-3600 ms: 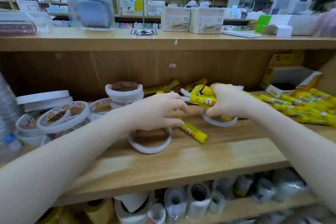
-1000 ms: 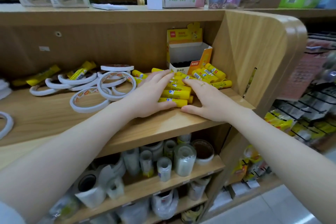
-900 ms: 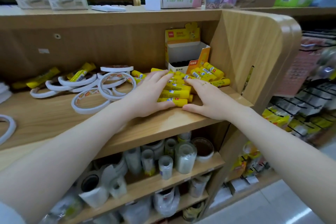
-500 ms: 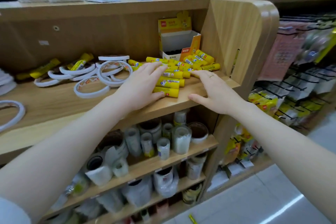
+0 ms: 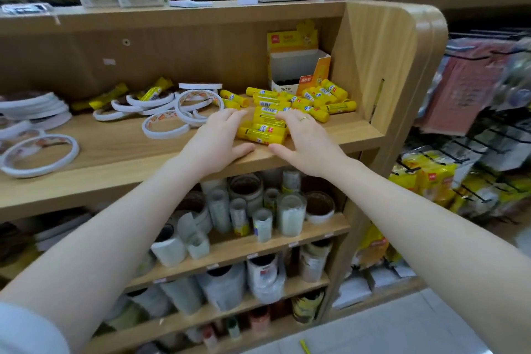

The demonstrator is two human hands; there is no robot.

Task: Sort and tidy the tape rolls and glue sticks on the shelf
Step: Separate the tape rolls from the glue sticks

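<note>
Two bare hands flank a pile of yellow glue sticks (image 5: 265,126) at the right end of a wooden shelf (image 5: 120,152).

The left hand (image 5: 217,142) lies flat, fingers straight and relaxed, fingertips against the left side of the pile; the right hand (image 5: 306,139), wearing a ring, lies the same way on the right side, covering part of the nearest sticks. Neither hand grips anything. More glue sticks spread behind toward an open yellow display box (image 5: 297,66) in the back corner; its dark inside cannot be made out. White tape rolls (image 5: 184,112) lie scattered and overlapping to the left, a few glue sticks mixed among them, and a stack at the far left is cut off by the frame edge. The lower shelves hold blurred rolls, hard to identify.
</note>
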